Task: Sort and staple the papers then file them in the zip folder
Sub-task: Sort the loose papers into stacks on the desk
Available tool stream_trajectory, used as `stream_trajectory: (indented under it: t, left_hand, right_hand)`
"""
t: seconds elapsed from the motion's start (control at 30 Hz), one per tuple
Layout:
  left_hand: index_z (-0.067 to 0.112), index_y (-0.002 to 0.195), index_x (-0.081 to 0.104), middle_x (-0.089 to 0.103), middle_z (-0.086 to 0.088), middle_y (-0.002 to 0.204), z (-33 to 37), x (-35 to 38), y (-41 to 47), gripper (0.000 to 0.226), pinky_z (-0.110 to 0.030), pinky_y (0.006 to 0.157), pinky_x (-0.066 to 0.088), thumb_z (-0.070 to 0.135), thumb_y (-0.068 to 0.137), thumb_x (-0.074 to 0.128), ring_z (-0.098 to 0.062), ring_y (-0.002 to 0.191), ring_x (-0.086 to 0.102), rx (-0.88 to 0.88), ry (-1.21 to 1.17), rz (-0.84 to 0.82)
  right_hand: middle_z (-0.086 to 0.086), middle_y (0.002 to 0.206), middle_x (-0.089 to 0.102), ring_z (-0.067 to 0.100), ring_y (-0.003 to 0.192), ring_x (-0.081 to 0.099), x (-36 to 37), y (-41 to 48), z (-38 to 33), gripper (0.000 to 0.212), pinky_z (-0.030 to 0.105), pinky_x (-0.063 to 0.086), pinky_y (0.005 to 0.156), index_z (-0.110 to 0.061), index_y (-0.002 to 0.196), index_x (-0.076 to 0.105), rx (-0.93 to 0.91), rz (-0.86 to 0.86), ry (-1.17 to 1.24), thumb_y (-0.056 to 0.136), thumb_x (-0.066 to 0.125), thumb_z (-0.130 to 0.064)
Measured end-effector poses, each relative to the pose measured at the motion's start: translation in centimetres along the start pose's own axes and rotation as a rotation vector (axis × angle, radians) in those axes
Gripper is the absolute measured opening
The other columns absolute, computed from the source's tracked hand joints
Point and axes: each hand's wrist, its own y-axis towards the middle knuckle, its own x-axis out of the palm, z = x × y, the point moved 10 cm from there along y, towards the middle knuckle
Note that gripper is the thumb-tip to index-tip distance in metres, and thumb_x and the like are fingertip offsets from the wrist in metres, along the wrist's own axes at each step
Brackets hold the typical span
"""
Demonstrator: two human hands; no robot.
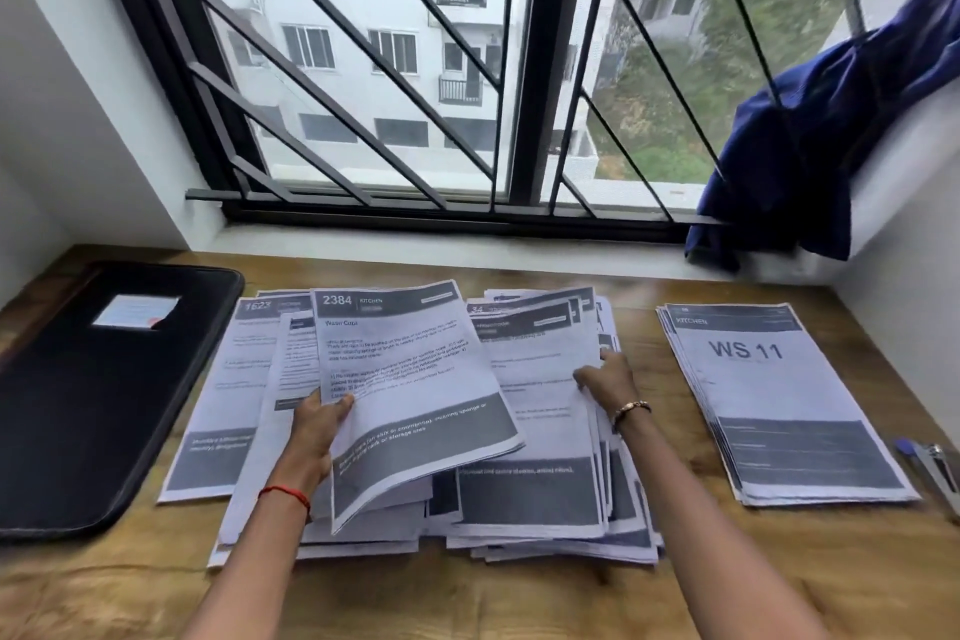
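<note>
While a person's left hand (317,424) holds one printed sheet (415,379) tilted up above a loose pile (540,489) of papers, thumb on top and fingers curled beneath its left edge, the right hand (608,377) rests on the pile's right side. Its fingers lie against the edges of the upper sheets; whether they pinch one or only touch cannot be told. The raised sheet is headed "2384 Kitchen" and has a dark band across its lower part. The pile is untidy, with sheets fanned at several angles, in the middle of a wooden surface (467,598). To the right, apart from the pile, sits a neater stack (779,405) whose top page reads "Kitchen" and "WS 11". Just beyond it, at the surface's right edge, lie a stapler (935,463) and a blue pen (906,447), side by side. At far left a black folder (93,405) lies flat and closed, a pale card (136,311) on its cover; its contents are hidden. Behind the surface is a barred window (415,68), with a blue cloth (810,130) draped over the sill at right.
</note>
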Motion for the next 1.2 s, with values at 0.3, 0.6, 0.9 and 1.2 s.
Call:
stream_trajectory:
  t: [0.3,0.6,0.9,1.2]
  left_hand:
    - [-0.002,0.117,0.056,0.06,-0.016,0.111,-0.2,7.4,-2.8,0.028,-0.036,0.087,0.045,-0.006,0.091,0.047,-0.028,0.094,0.058,0.094,0.245,-0.185]
    - [0.007,0.113,0.059,0.063,-0.013,0.116,-1.9,15.1,-5.5,0.028,-0.041,0.096,0.047,0.006,0.086,0.053,-0.032,0.107,0.06,0.146,0.489,-0.356]
    - [0.002,0.145,0.01,0.007,-0.02,0.15,-2.5,18.6,-7.1,0.072,-0.044,0.112,0.019,0.026,0.093,0.053,-0.038,0.136,0.012,0.217,0.983,-0.266]
    - [0.006,0.141,0.025,0.02,-0.018,0.144,-2.3,18.0,-6.6,0.058,-0.043,0.109,0.021,0.029,0.094,0.05,-0.035,0.133,0.02,0.206,0.939,-0.193]
  right_hand:
    - [0.007,0.093,0.06,0.019,0.085,0.054,-4.2,-0.1,3.8,0.034,0.025,0.04,0.071,0.0,0.104,0.057,0.049,0.042,-0.026,0.072,0.064,0.009]
    - [0.009,0.089,0.062,0.023,0.084,0.055,-4.2,0.9,5.8,0.035,0.025,0.042,0.068,-0.002,0.097,0.063,0.115,-0.034,-0.017,0.078,0.038,0.013]
    - [0.02,0.111,0.064,0.026,0.094,0.062,-2.8,0.7,6.5,0.031,0.033,0.05,0.076,0.013,0.104,0.06,0.153,-0.161,0.182,0.087,0.062,-0.014]
    - [0.023,0.105,0.061,0.021,0.077,0.057,-1.9,-0.3,5.7,0.034,0.021,0.048,0.063,-0.008,0.09,0.054,0.112,-0.229,0.189,0.075,0.053,0.023]
